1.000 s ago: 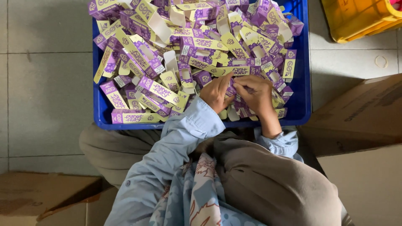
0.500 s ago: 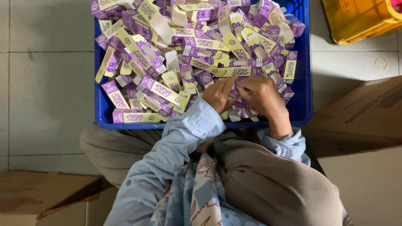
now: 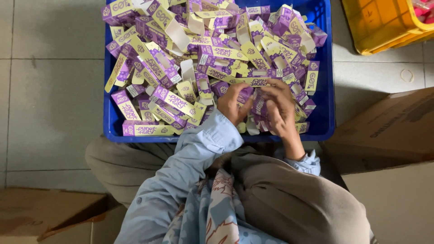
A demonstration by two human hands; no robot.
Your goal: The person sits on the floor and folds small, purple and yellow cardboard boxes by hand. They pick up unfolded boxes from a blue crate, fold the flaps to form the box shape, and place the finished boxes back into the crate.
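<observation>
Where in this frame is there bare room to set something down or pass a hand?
Bare grey tiled floor lies left of the blue plastic crate, and a smaller patch sits between it and the yellow plastic crate. A bare strip shows inside the blue crate's right wall. Elsewhere it is heaped with purple and cream flat cartons, where the left hand and right hand work.

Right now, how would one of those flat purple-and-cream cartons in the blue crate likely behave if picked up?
The purple-and-cream cartons look like thin flattened card, so probably very light and bendy. Piled loosely in the blue crate, they would likely slide rather than roll. Both the left hand and right hand pinch one easily.
</observation>
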